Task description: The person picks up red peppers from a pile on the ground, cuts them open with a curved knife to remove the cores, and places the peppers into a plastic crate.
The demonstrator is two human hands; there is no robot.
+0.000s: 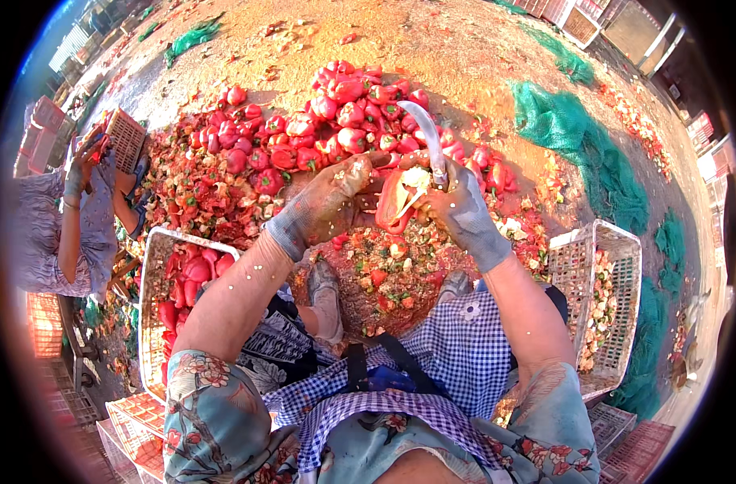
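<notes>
My right hand (458, 206), in a soiled grey work glove, grips a knife with a curved blade (427, 130), its tip pointing up and away from me. Against the fingers of that hand is a cut-open red bell pepper (392, 209), with its pale seed core (416, 178) showing. My left hand (328, 196), gloved the same way, is just left of the pepper with its fingers curled. Whether those fingers hold part of the pepper is hidden. Beyond both hands lies a heap of whole red bell peppers (349, 115) on the ground.
Left of me, a white plastic crate (149, 302) holds red pepper pieces; another crate (628, 302) at right holds seedy cores. Pepper scraps (380, 272) cover the ground between my feet. Green netting (585, 145) lies at right. Another person (71, 224) works at far left.
</notes>
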